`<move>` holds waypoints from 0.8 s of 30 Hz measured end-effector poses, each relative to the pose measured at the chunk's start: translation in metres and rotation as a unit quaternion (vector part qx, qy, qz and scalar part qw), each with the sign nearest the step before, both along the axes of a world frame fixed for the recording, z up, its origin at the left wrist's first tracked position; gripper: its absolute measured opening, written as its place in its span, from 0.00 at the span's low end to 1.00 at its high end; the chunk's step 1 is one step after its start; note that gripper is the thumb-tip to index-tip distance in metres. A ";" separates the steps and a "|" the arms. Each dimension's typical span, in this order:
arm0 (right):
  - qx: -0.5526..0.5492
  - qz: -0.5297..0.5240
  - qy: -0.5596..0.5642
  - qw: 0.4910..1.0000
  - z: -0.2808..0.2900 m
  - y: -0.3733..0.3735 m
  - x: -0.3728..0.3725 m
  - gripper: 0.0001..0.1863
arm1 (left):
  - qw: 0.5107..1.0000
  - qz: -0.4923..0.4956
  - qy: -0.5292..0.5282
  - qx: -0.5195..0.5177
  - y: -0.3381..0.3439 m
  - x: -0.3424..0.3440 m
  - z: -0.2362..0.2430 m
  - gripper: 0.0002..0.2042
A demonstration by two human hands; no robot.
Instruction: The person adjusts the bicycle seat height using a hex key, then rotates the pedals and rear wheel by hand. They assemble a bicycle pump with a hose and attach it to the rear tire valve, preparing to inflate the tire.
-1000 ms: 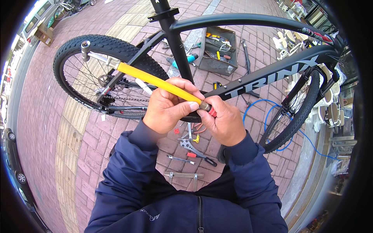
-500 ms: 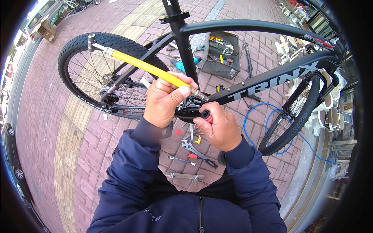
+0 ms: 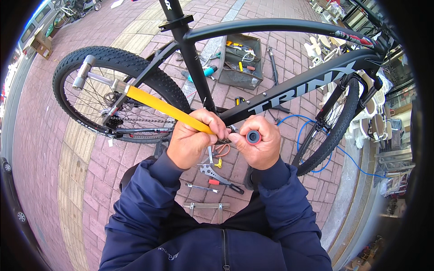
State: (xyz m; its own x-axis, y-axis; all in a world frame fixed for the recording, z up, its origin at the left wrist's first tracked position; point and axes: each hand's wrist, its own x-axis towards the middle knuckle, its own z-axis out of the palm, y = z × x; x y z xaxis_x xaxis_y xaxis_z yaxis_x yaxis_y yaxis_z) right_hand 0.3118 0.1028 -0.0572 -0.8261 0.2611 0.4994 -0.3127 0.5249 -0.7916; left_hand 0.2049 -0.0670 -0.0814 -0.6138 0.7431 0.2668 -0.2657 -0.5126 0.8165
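Note:
My left hand (image 3: 187, 142) is closed round the lower end of a yellow pump-like tube (image 3: 158, 104), which slants up to the left and ends in a silver metal crosspiece (image 3: 84, 72). My right hand (image 3: 264, 151) grips a red ring-shaped piece with a dark hollow centre (image 3: 253, 137). The fingertips of both hands nearly meet at the tube's end, where small details are hidden. Behind them stands a black bicycle frame (image 3: 192, 50), with its rear wheel (image 3: 172, 86) at the left and front wheel (image 3: 343, 124) at the right.
A grey toolbox (image 3: 239, 79) lies behind the frame. A flat wrench (image 3: 212, 174), yellow key (image 3: 219, 163) and other tools lie on the paving below my hands. A blue hose (image 3: 350, 158) loops by the front wheel. Pale goods (image 3: 375, 126) line the right side; a cardboard box (image 3: 40, 45) sits back left.
The red piece, earlier on the tube's end, is now apart from it in my right hand, turned hollow end up. The tube and my left hand have shifted slightly down.

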 end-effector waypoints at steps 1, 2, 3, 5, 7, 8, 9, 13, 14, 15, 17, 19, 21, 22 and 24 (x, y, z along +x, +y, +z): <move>0.002 0.008 0.013 1.000 0.000 0.001 0.001 0.14 | 1.000 -0.001 0.010 -0.006 0.002 0.004 0.000 0.14; 0.006 0.012 0.017 1.000 0.000 0.002 0.001 0.14 | 0.998 -0.023 -0.053 -0.022 0.000 0.010 0.000 0.13; 0.010 0.017 0.031 0.999 0.000 0.003 0.002 0.14 | 0.998 -0.026 -0.048 -0.026 0.001 0.012 0.000 0.13; 0.000 0.023 0.039 0.999 0.000 0.004 0.004 0.15 | 0.998 -0.030 -0.039 -0.032 0.002 0.014 -0.001 0.13; -0.001 0.028 0.051 0.998 -0.001 0.005 0.005 0.15 | 0.998 -0.029 -0.034 -0.032 0.004 0.015 -0.002 0.14; -0.001 0.035 0.057 0.998 0.000 0.007 0.005 0.15 | 0.999 -0.026 -0.036 -0.033 0.004 0.015 -0.002 0.14; 0.002 0.039 0.055 0.998 0.000 0.007 0.006 0.16 | 0.999 -0.022 -0.036 -0.031 0.004 0.014 -0.002 0.14; 0.017 0.073 0.071 0.995 0.000 0.010 0.004 0.17 | 0.999 0.010 0.001 -0.049 0.005 0.013 -0.002 0.14; 0.006 0.080 0.064 0.995 0.000 0.009 0.004 0.18 | 0.999 0.007 -0.008 -0.054 0.005 0.013 -0.002 0.14; -0.009 0.080 0.058 0.995 0.000 0.008 0.004 0.19 | 0.998 0.004 -0.016 -0.058 0.004 0.012 -0.001 0.14; -0.006 0.077 0.044 0.996 -0.001 0.006 0.003 0.21 | 0.998 0.004 -0.018 -0.065 0.004 0.011 0.000 0.14; 0.028 0.070 0.030 0.997 0.000 0.005 0.004 0.21 | 0.997 0.013 -0.003 -0.070 0.003 0.009 0.000 0.14; 0.042 0.064 0.014 0.997 0.000 0.003 0.004 0.21 | 0.997 0.017 0.001 -0.071 0.003 0.007 0.000 0.13; 0.049 0.061 0.005 0.997 0.001 0.002 0.005 0.21 | 0.997 0.019 0.003 -0.073 0.003 0.007 0.000 0.13; 0.045 0.049 -0.023 0.997 0.003 0.001 0.006 0.20 | 0.997 0.022 -0.001 -0.074 0.002 0.006 0.000 0.13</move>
